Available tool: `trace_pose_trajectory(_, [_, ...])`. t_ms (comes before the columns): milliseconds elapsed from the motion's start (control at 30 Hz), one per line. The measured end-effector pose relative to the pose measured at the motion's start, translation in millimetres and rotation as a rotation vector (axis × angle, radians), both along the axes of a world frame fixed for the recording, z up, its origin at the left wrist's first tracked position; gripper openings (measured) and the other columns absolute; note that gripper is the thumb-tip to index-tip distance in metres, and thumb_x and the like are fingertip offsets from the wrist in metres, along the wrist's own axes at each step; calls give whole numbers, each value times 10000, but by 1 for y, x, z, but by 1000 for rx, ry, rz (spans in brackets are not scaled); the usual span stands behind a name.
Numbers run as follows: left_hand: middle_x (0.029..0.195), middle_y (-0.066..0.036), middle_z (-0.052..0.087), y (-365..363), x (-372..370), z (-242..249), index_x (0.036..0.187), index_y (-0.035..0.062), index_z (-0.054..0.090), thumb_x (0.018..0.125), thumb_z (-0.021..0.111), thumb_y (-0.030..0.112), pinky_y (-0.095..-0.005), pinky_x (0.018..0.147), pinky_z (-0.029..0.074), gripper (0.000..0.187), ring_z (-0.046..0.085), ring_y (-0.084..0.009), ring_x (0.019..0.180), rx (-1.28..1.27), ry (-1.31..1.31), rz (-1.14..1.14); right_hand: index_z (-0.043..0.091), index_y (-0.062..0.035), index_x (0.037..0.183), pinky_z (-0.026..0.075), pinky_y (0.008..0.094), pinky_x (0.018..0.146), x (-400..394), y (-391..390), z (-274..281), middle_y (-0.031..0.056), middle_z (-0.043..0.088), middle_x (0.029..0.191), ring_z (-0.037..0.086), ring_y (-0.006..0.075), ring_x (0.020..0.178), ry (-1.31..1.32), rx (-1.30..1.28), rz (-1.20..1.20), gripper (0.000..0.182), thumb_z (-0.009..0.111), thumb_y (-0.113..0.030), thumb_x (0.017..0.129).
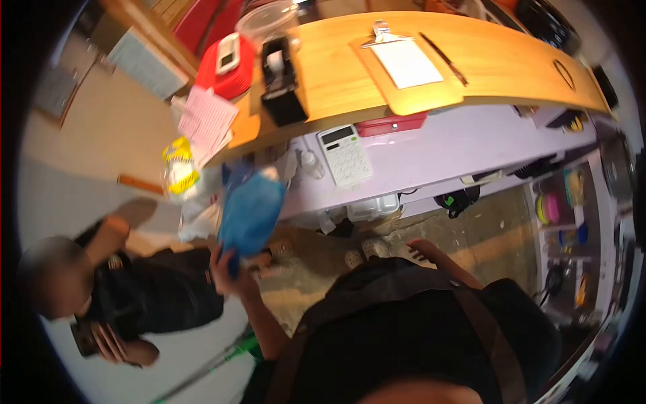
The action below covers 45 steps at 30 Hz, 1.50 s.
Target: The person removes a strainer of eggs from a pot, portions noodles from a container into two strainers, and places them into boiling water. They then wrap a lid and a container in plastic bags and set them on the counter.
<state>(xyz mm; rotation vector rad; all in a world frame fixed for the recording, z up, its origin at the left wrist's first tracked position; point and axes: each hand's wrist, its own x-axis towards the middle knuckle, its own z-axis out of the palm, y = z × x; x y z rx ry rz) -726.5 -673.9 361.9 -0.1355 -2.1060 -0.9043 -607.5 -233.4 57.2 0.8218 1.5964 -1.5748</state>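
Observation:
My left hand (230,271) is closed round the bottom end of a blue plastic bag (252,209), which is raised beside the left end of the counter and blurred by motion. What the bag contains, if anything, is hidden. Close behind it hang a yellow-and-white packet (180,168) and some pale plastic bags (200,219). My right hand (422,250) hangs low in front of my body, holding nothing, with its fingers apart. A white calculator (345,156) and a small clear bottle (311,163) rest on the lilac shelf nearest the bag.
The wooden counter (330,74) carries a clipboard (408,62), a pen (444,58), a black tape dispenser (281,87) and a red container (232,77). Another person (158,289) stands at the left, holding a phone (85,339). Filled shelves (568,252) line the right.

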Motion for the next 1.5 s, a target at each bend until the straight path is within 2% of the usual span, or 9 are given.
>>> trace_pose_trajectory(167, [996, -204, 579, 33, -2, 16, 773, -3, 542, 596, 517, -78, -369, 765, 469, 194, 571, -270, 872, 462, 116, -217, 381, -140, 1322, 433, 388, 835, -57, -70, 151, 74, 475, 1230, 509, 208, 978, 383, -571, -62, 523, 403, -457, 906])
trace_pose_trajectory(333, [938, -162, 618, 149, 12, 28, 750, 35, 601, 543, 639, -19, -346, 747, 476, 217, 602, -263, 862, 84, -149, -837, 231, -143, 1383, 328, 628, 920, -27, -39, 248, 155, 322, 1376, 361, 379, 1225, 506, -1246, -342, 696, 320, -595, 861])
trace_pose_trajectory(433, [922, -124, 631, 222, 40, 11, 742, 64, 628, 502, 660, -18, -338, 739, 482, 256, 610, -273, 849, -53, -202, -1117, 319, -73, 1344, 344, 527, 973, 29, 12, 234, 161, 367, 1351, 405, 322, 1209, 552, -1424, -698, 653, 346, -536, 884])
trace_pose_trajectory(700, [1120, -94, 549, 483, 181, -26, 908, 128, 600, 533, 642, -29, -435, 945, 354, 408, 452, -324, 1124, -509, -177, -1771, 416, -2, 1253, 433, 374, 928, 293, 153, 185, 146, 481, 1240, 519, 233, 1092, 953, -905, -1227, 421, 441, -238, 905])
trace_pose_trajectory(867, [1393, -128, 208, 599, 289, -31, 1245, 232, 369, 570, 775, 143, -645, 982, 144, 792, 160, -449, 1282, -931, -273, -1962, 476, -6, 1181, 474, 325, 865, 412, 198, 225, 97, 559, 1108, 558, 167, 1001, 1053, -327, -1603, 351, 526, -32, 835])
trace_pose_trajectory(1100, [1393, -140, 220, 722, 435, -33, 1289, 233, 359, 464, 833, 256, -681, 950, 124, 952, 171, -433, 1288, -1021, -142, -2217, 483, -19, 1134, 454, 302, 853, 478, 279, 183, 80, 544, 1055, 537, 147, 932, 923, 81, -1747, 259, 421, -67, 887])
trace_pose_trajectory(1233, [1335, -111, 340, 815, 485, -64, 1256, 204, 407, 441, 807, 220, -529, 997, 231, 908, 308, -366, 1234, -891, -45, -2392, 454, -32, 1151, 452, 304, 853, 514, 340, 188, 80, 526, 1068, 520, 140, 956, 1009, -137, -2070, 265, 358, -59, 905])
trace_pose_trajectory(1433, [1219, -94, 452, 925, 536, -91, 1180, 145, 473, 480, 736, 84, -458, 955, 325, 750, 391, -345, 1173, -834, 9, -2512, 351, -78, 1268, 486, 270, 807, 579, 431, 202, 78, 473, 1168, 519, 145, 1016, 1021, 166, -1868, 521, 570, 6, 802])
trace_pose_trajectory(1500, [1208, -96, 463, 965, 560, -93, 1169, 134, 475, 512, 713, 63, -444, 950, 336, 703, 410, -340, 1157, -769, 36, -2591, 361, -57, 1245, 457, 310, 810, 598, 456, 203, 110, 485, 1102, 521, 211, 972, 685, 727, -1804, 576, 614, -21, 728])
